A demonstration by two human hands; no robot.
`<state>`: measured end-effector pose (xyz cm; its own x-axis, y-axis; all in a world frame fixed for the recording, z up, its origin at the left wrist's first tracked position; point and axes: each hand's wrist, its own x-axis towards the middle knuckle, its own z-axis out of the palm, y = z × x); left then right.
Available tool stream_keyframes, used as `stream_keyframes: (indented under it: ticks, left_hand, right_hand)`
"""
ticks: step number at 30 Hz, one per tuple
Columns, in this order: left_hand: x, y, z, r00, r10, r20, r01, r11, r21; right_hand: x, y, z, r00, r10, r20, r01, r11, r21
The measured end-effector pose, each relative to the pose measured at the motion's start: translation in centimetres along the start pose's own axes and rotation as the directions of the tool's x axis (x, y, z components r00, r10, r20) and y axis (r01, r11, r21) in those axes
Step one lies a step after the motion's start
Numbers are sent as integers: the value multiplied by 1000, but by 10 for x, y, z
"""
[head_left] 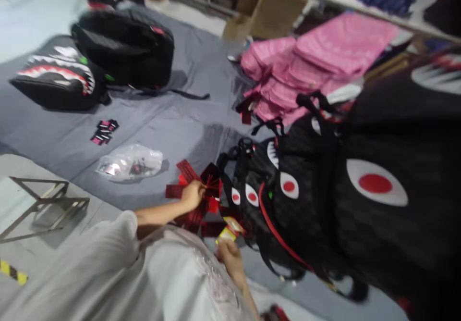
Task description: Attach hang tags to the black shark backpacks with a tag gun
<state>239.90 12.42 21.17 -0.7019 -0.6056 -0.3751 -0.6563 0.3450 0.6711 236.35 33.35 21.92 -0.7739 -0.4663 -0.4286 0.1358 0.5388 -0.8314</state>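
Observation:
My left hand (192, 197) reaches into a spread pile of red and black hang tags (175, 191), its fingers closed on some of them where thin red strings gather. Lower down, my right hand (230, 256) pinches a small yellow and white piece (226, 235), perhaps a tag or tool; blur hides its exact kind. Just right of both hands stands a row of black backpacks (306, 225) with red and white eye patches. One has a red strip along its edge.
Left on the grey cloth (194, 133) lie a clear plastic bag (131, 162) and small pink-black labels (103, 132). Farther back are a shark-mouth bag (57, 78), a black backpack (126, 47) and stacked pink bags (309, 61). A metal-framed stool (43, 201) stands left.

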Motion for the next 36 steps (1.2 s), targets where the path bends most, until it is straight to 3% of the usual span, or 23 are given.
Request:
stream_keyframes:
  ticks: [2, 4, 9, 13, 19, 24, 28, 30, 33, 36]
  left_hand:
    - [16, -18, -2, 998, -54, -23, 54, 998, 31]
    - [27, -26, -1, 998, -53, -24, 54, 997, 48]
    - [39, -17, 9, 1000, -29, -6, 29, 998, 54]
    - [46, -19, 22, 999, -43, 27, 42, 998, 37]
    - [59, -36, 30, 992, -126, -28, 126, 992, -17]
    - [58, -26, 18, 991, -105, -83, 99, 992, -80]
    - [24, 7, 7, 987, 71, -145, -93, 983, -156]
    - [0, 28, 7, 977, 203, -60, -211, 950, -230]
    - [-32, 56, 12, 925, 366, 96, -316, 887, -337]
    - [-48, 79, 15, 891, 437, 122, -366, 852, -375]
  right_hand:
    - [-2, 16, 9, 997, 63, 50, -63, 998, -13]
    - [19, 19, 25, 998, 49, 34, -48, 998, -32]
    - [101, -5, 63, 995, -91, 48, 97, 985, -145]
    - [122, -14, 74, 986, -70, 148, 105, 964, -243]
    - [89, -10, 63, 983, 93, 161, -36, 945, -326]
    - [38, -5, 35, 987, 130, 96, -111, 977, -183]
    - [11, -13, 14, 992, 98, -75, -99, 995, -8]
    - [3, -19, 8, 987, 57, -151, -50, 998, 47]
    - [-6, -30, 4, 970, -50, -236, 65, 996, 57]
    - [-16, -42, -8, 946, -163, -279, 177, 984, 26]
